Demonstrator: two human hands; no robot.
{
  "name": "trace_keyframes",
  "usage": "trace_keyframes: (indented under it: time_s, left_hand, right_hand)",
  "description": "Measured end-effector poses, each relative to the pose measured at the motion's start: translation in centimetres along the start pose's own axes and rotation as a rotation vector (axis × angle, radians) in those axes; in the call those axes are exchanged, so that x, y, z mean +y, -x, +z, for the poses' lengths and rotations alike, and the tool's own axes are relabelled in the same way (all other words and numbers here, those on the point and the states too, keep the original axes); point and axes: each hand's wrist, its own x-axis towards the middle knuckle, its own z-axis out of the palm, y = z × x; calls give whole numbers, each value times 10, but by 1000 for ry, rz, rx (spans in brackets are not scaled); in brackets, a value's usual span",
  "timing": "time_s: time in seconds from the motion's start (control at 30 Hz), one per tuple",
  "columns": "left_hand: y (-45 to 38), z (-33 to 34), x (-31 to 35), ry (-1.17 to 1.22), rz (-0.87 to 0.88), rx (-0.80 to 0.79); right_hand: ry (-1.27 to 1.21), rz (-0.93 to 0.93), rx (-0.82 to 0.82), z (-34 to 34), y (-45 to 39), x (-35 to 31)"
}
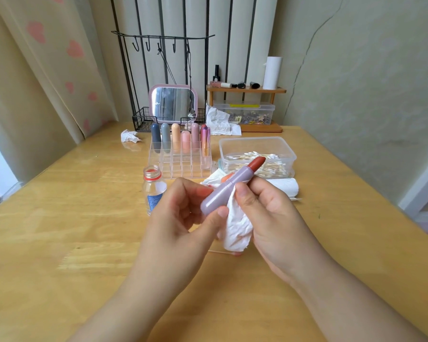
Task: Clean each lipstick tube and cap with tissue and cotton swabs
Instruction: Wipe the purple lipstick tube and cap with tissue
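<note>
1. We held the lilac lipstick tube [229, 187] above the wooden table [67, 218], near the middle of the view, tilted with its red-brown tip pointing to about 1 o'clock
2. Our left hand [183, 218] gripped the tube's rounded lower end, thumb curled against it from below and fingers curled behind
3. Our right hand [265, 208] pinched a crumpled white tissue [236, 228] against the tube's side, thumb pressed on the barrel; the tissue hung down toward 6 o'clock
4. At 12 o'clock from the hands stood a clear organizer [181, 159] with six capped lipsticks [176, 138] upright in its far row
5. At 1 o'clock sat a clear box of cotton swabs [257, 154], the tube's tip overlapping it in the view
6. At 10 o'clock, just beside our left hand, stood an open clear bottle [153, 186]
7. A folded white tissue [284, 187] lay at 2 o'clock, just behind our right hand
8. Far off at 12 o'clock a pink-framed mirror [173, 103] leaned in a wire rack, and a balled tissue [129, 136] lay at 11 o'clock
</note>
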Motion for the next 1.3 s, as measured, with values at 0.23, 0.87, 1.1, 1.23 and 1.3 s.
trace_keyframes:
  time_s: [0.23, 0.87, 1.1, 1.23, 1.3]
  left_hand:
    - [-1, -1, 3, 16, -15, -76]
    - [1, -2, 2, -145, -148, -246]
    - [-2, -7, -4, -111, -231, -152]
    - [-8, -16, -14, -177, -268, -44]
    - [-11, -21, -21, -244, -260, 14]
  right_hand:
    - [-19, 2, -13, 2, 2, -3]
    - [25, 38, 118, -2, 0, -10]
    - [367, -32, 189, -10, -1, -11]
    - [851, -253, 265, -31, -9, -10]
    - [1026, -317, 249, -38, -12, -6]
